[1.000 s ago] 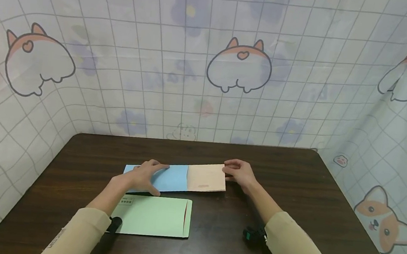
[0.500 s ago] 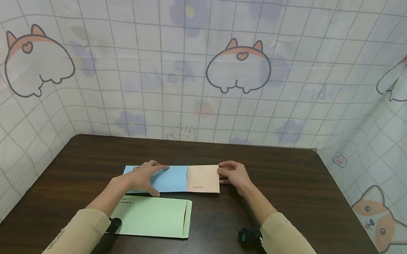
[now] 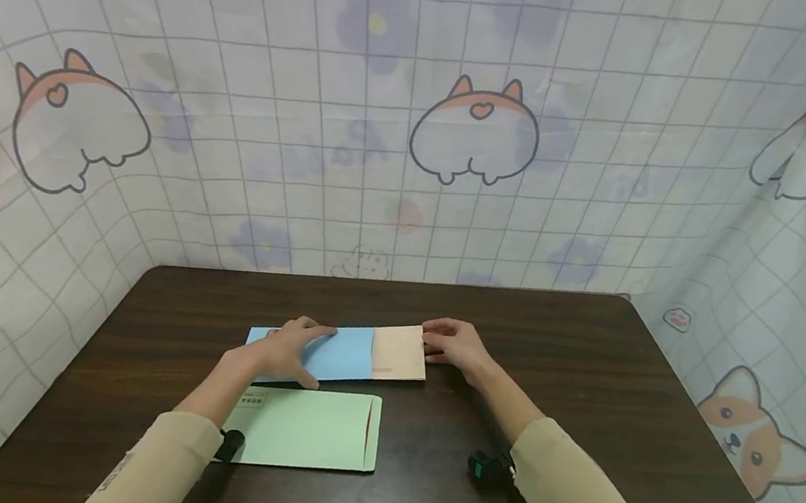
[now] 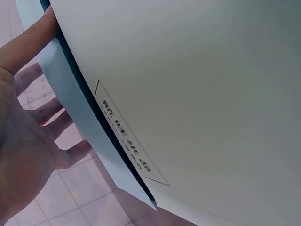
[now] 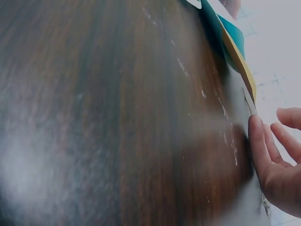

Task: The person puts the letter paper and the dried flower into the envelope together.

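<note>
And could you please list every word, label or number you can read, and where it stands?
None legible.
Pale green rectangular paper envelope: boxed characters, too blurred.
Beige cloth left sleeve: print, too small.
Peach paper rectangle: faint mark, unclear.
White patterned backdrop: lavender letter-like shapes, too faint.

Looks forward and down from the head, well back, over bench (image 3: 557,344), left hand (image 3: 285,352) and right hand (image 3: 458,346). From the left wrist, peers close across the green envelope (image 3: 308,431) to the left hand, sharing both with the head view. From the right wrist, skims low along the bench to the right hand and beige paper (image 3: 399,352), sharing these too.
</note>
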The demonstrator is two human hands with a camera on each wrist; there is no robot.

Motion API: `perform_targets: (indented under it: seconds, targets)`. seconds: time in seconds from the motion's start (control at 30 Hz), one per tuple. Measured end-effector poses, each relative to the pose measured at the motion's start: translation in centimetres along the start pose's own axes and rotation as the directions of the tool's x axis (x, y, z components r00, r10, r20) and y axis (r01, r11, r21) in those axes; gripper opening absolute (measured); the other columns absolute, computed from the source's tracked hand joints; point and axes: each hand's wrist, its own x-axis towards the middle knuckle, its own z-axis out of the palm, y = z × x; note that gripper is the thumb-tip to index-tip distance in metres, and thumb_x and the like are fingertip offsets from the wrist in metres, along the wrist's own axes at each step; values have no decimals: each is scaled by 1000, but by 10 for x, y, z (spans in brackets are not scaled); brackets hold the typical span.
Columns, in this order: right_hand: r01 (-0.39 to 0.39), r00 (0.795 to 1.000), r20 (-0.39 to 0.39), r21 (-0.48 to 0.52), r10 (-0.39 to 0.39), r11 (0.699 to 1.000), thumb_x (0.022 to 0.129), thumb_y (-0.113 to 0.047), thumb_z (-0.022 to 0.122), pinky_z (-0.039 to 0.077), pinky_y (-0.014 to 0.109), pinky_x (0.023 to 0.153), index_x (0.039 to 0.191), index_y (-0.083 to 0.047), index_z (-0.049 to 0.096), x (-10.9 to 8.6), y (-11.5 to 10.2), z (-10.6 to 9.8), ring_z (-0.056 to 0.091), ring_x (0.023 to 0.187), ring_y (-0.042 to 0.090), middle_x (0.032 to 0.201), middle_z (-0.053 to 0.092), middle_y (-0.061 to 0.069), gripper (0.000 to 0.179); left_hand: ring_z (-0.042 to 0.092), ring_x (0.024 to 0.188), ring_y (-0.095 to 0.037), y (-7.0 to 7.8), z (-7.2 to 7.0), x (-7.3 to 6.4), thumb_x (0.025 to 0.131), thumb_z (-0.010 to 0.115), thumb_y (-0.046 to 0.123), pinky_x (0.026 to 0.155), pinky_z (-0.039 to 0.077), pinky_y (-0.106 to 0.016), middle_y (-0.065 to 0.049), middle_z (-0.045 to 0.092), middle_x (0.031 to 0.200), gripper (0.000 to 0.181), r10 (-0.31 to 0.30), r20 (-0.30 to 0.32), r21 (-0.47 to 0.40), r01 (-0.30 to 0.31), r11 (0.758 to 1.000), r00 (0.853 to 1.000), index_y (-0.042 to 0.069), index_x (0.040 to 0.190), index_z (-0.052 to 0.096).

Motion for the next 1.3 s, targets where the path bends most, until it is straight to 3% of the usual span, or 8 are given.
perform_targets:
  seconds: [0.6,1.3]
  targets:
    - [5,997,76,-18,-4,1000,104,-10,62,59,39,81,134,7,61,1,-8,8,70,98,30,123,65,21,35,34,140,-46,-1,0,-1,80,91,31,104,26,-76,-23,34,155,96,11,-7,16,-11,1000,1000,14,159,40]
    - [-9,994,107,34,6,999,105,-9,60,60,40,82,134,6,60,3,-11,19,70,104,35,121,68,21,33,35,140,-45,1,0,0,81,91,31,104,29,-75,-23,35,154,95,8,1,25,-8,1000,1000,14,159,40]
